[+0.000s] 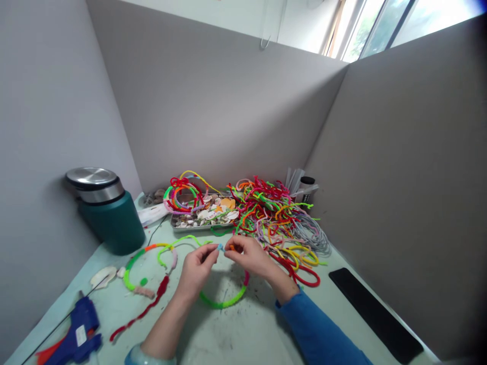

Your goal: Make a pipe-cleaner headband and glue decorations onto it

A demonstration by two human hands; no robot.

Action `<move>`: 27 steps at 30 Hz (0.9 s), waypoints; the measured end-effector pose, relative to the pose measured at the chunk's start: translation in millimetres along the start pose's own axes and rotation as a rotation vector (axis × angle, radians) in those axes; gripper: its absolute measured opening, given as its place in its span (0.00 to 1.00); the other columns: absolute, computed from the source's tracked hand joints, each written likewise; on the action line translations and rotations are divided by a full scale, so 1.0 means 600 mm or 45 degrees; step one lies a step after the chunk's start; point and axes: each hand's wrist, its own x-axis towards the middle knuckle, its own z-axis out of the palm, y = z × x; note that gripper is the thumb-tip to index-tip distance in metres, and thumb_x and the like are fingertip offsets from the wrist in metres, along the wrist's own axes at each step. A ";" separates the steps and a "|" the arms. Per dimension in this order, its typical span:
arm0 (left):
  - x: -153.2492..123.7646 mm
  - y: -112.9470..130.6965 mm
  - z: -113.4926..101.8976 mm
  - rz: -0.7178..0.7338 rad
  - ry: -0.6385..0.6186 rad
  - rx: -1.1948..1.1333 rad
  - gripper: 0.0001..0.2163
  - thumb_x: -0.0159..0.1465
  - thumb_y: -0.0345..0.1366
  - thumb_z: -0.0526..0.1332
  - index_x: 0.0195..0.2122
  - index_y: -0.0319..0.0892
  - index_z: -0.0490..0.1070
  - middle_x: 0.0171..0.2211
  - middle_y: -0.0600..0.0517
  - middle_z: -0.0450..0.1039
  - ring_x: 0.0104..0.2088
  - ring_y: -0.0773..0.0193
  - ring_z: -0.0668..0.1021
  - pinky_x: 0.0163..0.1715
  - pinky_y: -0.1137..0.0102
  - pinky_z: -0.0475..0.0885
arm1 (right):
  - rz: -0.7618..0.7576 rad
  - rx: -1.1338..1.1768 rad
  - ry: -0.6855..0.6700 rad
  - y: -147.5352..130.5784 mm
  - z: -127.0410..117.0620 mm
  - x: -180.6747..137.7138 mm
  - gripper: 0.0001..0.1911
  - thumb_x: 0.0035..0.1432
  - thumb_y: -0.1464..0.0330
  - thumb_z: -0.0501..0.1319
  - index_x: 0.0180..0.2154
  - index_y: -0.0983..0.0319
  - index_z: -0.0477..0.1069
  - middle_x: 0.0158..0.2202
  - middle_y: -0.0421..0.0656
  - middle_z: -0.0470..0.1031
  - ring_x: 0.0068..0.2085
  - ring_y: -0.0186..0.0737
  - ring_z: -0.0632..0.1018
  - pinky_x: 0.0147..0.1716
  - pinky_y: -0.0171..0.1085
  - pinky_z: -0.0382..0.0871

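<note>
My left hand (197, 267) and my right hand (248, 257) meet over the middle of the pale green table (236, 339). Both pinch the top of a hoop wrapped in pipe cleaners (224, 303), green and pink along its lower arc. The left fingers are closed on a small blue bit (219, 247) at the hoop's top. The right fingers are closed on an orange bit (232, 248) beside it. A second wrapped hoop (131, 266), green with orange, lies to the left. A loose red pipe cleaner (142, 312) lies below it.
A heap of coloured pipe cleaners (272, 213) fills the back right. A metal tray of shells (201, 218) with wrapped hoops (183, 196) stands behind. A green flask (108, 213) stands back left, a blue glue gun (76, 337) front left, a black slab (375, 317) right. Grey walls enclose the table.
</note>
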 end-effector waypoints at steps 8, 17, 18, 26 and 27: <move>0.004 0.000 0.000 -0.037 -0.014 -0.002 0.15 0.53 0.43 0.62 0.37 0.37 0.75 0.20 0.57 0.66 0.16 0.74 0.59 0.17 0.76 0.55 | -0.160 -0.045 0.010 -0.009 0.004 -0.003 0.01 0.52 0.73 0.62 0.29 0.63 0.72 0.28 0.39 0.73 0.30 0.33 0.71 0.31 0.30 0.61; 0.002 0.000 0.000 0.063 -0.097 0.124 0.11 0.55 0.41 0.60 0.31 0.37 0.75 0.20 0.56 0.67 0.21 0.69 0.66 0.22 0.75 0.60 | -0.413 -0.176 0.151 -0.010 0.006 -0.008 0.01 0.55 0.72 0.60 0.32 0.61 0.71 0.35 0.42 0.67 0.36 0.35 0.71 0.36 0.33 0.64; 0.001 0.001 0.001 0.090 -0.121 0.158 0.11 0.56 0.40 0.59 0.31 0.38 0.75 0.21 0.55 0.67 0.22 0.68 0.67 0.23 0.75 0.61 | -0.414 -0.171 0.166 -0.011 0.006 -0.008 0.01 0.55 0.72 0.61 0.32 0.62 0.71 0.36 0.42 0.67 0.37 0.35 0.71 0.37 0.33 0.64; -0.011 0.011 0.008 0.214 -0.227 0.453 0.09 0.59 0.37 0.55 0.29 0.40 0.73 0.21 0.54 0.70 0.24 0.65 0.70 0.25 0.74 0.62 | -0.144 -0.007 0.100 -0.015 -0.001 -0.003 0.04 0.52 0.73 0.61 0.26 0.63 0.71 0.27 0.38 0.69 0.31 0.33 0.70 0.31 0.31 0.62; -0.013 0.013 0.010 0.231 -0.226 0.467 0.08 0.59 0.37 0.55 0.30 0.41 0.72 0.21 0.54 0.70 0.23 0.65 0.71 0.25 0.74 0.62 | -0.094 0.019 0.090 -0.014 -0.003 -0.002 0.04 0.51 0.73 0.62 0.25 0.63 0.71 0.26 0.38 0.69 0.30 0.32 0.70 0.29 0.30 0.61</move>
